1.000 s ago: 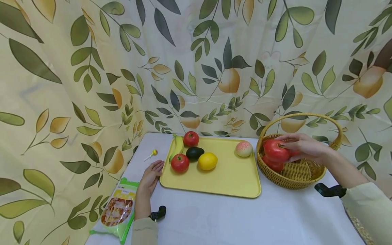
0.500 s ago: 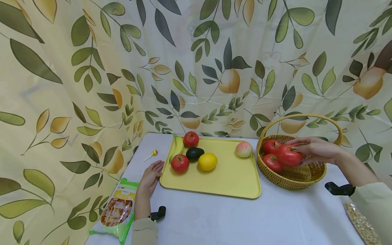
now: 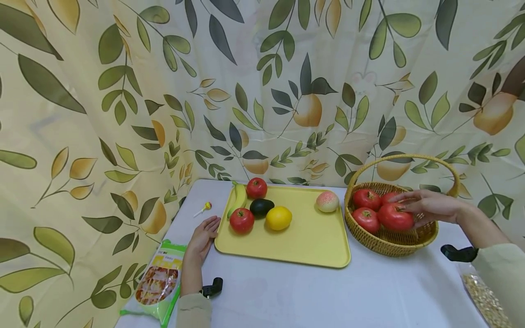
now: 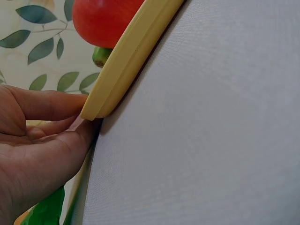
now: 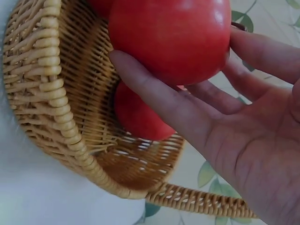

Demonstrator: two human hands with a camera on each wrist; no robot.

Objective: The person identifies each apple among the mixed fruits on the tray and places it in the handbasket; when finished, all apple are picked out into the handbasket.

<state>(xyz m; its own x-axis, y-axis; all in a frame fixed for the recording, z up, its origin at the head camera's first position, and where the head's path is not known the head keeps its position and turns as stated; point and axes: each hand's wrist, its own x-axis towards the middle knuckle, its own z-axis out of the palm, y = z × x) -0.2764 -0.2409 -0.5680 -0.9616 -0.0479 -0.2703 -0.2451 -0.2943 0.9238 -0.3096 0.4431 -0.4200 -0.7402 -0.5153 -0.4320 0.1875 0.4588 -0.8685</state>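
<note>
"Since both hands are at work, what has the right hand [image 3: 434, 206] got?"

"One large, glossy, round red fruit [image 3: 395, 217], gripped between curved fingers and thumb. It's inside the woven tan wicker basket [image 3: 385, 246], just right of the rectangular yellow tray [image 3: 311, 239]."

"Is it alone in there?"

"Three other round red fruits [image 3: 366, 221] sit in the basket, two of them on the side towards the tray, the third partly hidden by the hand."

"And the left hand [image 3: 203, 237]?"

"At the tray's left edge, fingers fairly straight, touching its rim. How firmly they press, I can't tell."

"What's on the tray?"

"Towards its left end, a curved yellow banana [image 3: 238, 200], two shiny red apple-like fruits [image 3: 242, 221], a dark green avocado [image 3: 261, 207] and a bright yellow lemon [image 3: 279, 218]. Near its right edge, a pink-and-cream peach [image 3: 327, 201]."

"Off it?"

"Left of the tray, a small yellow lollipop [image 3: 208, 205] and a green-edged plastic food bag [image 3: 157, 282]. Behind the tray hangs a cream leaf-print curtain [image 3: 348, 45]."
</note>
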